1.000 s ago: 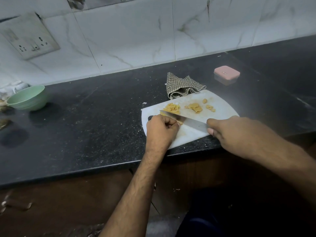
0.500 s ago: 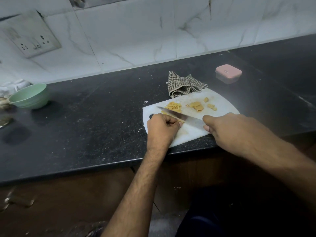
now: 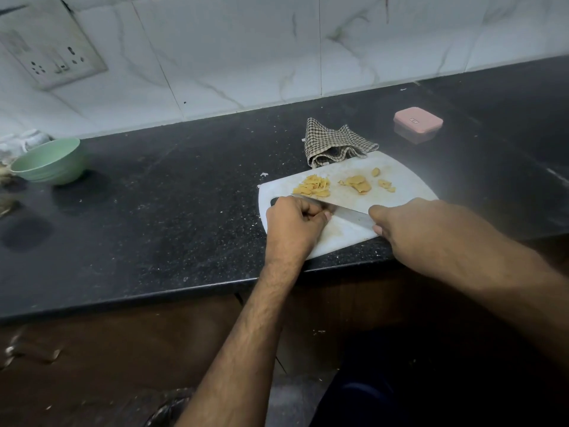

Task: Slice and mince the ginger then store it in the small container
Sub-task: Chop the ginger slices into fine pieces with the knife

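A white cutting board (image 3: 409, 183) lies at the counter's front edge. On it sit a pile of thin ginger strips (image 3: 312, 186), a few ginger slices (image 3: 358, 183) and small bits (image 3: 386, 184). My left hand (image 3: 295, 223) is curled on the board's left part, fingertips against the knife blade (image 3: 354, 215); the ginger piece it holds is hidden under the fingers. My right hand (image 3: 409, 229) grips the knife handle, which it covers. The small pink-lidded container (image 3: 417, 123) stands closed behind the board, to the right.
A checkered cloth (image 3: 335, 144) lies bunched at the board's far edge. A green bowl (image 3: 49, 163) stands far left on the black counter (image 3: 184, 195). A wall socket (image 3: 52, 57) is on the tiled backsplash. The counter's front edge runs just below my hands.
The knife blade has rocked slightly up and down beside my left fingertips. Both hands stay in nearly the same spot on the board.
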The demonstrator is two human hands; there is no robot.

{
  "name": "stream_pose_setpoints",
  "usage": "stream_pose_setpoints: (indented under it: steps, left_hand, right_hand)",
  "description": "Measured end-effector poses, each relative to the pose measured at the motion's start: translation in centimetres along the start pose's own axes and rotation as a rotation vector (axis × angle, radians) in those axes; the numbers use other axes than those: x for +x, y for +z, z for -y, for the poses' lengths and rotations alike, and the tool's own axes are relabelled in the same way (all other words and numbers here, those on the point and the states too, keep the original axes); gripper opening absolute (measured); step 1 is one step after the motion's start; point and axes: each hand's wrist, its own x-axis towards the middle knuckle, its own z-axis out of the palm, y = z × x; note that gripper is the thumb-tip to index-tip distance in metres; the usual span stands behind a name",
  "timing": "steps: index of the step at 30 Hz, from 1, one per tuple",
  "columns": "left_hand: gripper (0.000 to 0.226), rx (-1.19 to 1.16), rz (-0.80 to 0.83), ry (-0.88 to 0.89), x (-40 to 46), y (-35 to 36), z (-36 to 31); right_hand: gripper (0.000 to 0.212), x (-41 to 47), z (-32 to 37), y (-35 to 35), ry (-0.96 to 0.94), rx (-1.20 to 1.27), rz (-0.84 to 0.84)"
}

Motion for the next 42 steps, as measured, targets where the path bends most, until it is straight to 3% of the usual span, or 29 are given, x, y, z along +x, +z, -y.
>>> stream_pose_setpoints:
  steps: [4, 7, 12, 38, 42]
  left_hand:
    - [0.015, 0.048, 0.036, -0.018, -0.1, -0.3, -0.1]
    - [0.018, 0.027, 0.030, -0.037, -0.2, -0.3, -0.3]
    - [0.005, -0.013, 0.002, -0.041, -0.4, -0.4, -0.5]
    - [0.030, 0.043, 0.009, 0.019, -0.7, -0.7, -0.6]
    - [0.024, 0.035, 0.013, 0.007, -0.7, -0.8, -0.7]
  right_hand:
    - [0.012, 0.6, 0.8, 0.3, -0.030, 0.049, 0.061]
    - [0.011, 0.5, 0.7, 1.2, -0.046, 0.049, 0.000]
    - [0.014, -0.3, 0.3, 0.7, -0.032, 0.007, -0.056]
    - [0.011, 0.1, 1.6, 1.2, -0.050, 0.079, -0.005]
    - [0.007, 0.0, 1.3, 0.7, -0.059, 0.063, -0.011]
